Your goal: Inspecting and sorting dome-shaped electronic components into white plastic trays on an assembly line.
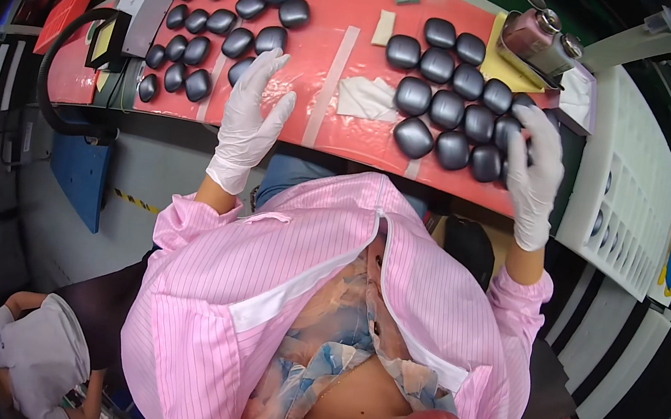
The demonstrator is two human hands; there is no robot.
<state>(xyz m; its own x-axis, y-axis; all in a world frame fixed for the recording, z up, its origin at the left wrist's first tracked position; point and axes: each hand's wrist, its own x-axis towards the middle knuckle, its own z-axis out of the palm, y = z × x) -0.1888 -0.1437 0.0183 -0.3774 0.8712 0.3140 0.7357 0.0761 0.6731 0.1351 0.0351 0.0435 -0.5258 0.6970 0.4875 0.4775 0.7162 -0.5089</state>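
Both hands wear thin white gloves. My left hand is at the near side of the left group of dark grey, glossy, rounded cases, fingers stretched and thumb apart. Its fingertips overlap the edge of one case; whether they touch it I cannot tell. My right hand reaches over the right end of the other group, with thumb and fingers spread. Cases there are partly hidden beneath it, and a case lies beside its thumb. More cases stand in slanted rows, such as one in the middle of that group.
A red mat covers the table. A white cloth lies between the groups. Metal-topped bottles stand on a yellow sheet at the back right. A white slotted rack borders the right side, a grey box the left. Someone sits behind, lower left.
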